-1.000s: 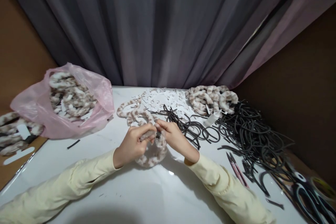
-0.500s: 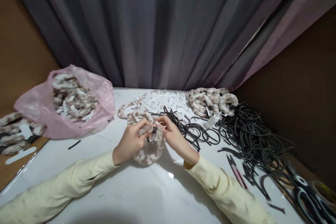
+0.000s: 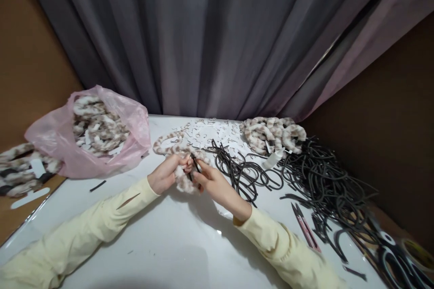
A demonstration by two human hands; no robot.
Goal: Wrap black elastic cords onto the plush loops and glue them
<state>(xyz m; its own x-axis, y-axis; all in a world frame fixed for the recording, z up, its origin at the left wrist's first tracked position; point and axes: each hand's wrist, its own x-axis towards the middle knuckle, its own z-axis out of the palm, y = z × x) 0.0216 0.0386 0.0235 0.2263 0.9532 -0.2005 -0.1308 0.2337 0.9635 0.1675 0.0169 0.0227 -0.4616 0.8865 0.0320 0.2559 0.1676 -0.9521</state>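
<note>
Between my two hands is a fluffy brown-and-white plush ring, partly covered by my fingers. My left hand is closed on its left side, the fingertips pinched together. My right hand is closed from the other side, thumb and fingers on a thin black cord that lies against the plush. How the cord meets the plush is hidden by the fingers. Just behind the hands, a loop of thinner spotted plush strip rests on the table.
A pink plastic bag of plush rings stands left. Small white tags lie at the back, beside a plush pile and a small white bottle. Black cords, pink thread snips and black-handled scissors are right.
The plush ring, which hung as a round loop below my hands, is now bunched up between them. My right hand has turned and a black cord now shows at its fingertips.
</note>
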